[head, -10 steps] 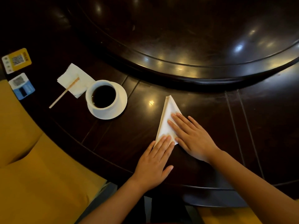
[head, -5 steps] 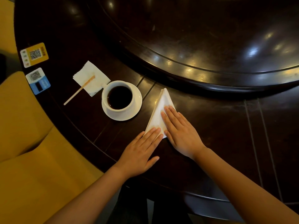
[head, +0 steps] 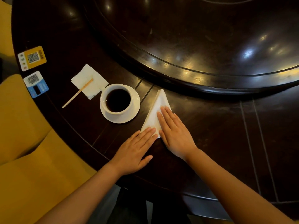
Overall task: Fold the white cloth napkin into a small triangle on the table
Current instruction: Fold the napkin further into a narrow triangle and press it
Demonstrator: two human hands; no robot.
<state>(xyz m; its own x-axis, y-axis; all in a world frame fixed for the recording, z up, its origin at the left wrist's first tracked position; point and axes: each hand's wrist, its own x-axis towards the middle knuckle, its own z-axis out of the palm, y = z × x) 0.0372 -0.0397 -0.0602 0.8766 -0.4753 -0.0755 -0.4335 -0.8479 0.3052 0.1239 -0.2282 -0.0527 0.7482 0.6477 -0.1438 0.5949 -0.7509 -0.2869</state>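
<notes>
Napkin lies flat beneath fingers of left hand and right hand.

Single head cam, looks fwd and steeply down, close over dark table edge.

From my remote seat I see a plain white napkin on a glossy, very dark brown surface scored with thin pale lines, and a raised disc of the same dark tone catching warm yellowish glints. At the left a white cup of near-black coffee sits on a white saucer, by a crinkled white tissue and a light tan stick. Two cards show black-and-white speckled codes, one yellow and white, one blue and white, and the near-left chair is mustard yellow.
</notes>
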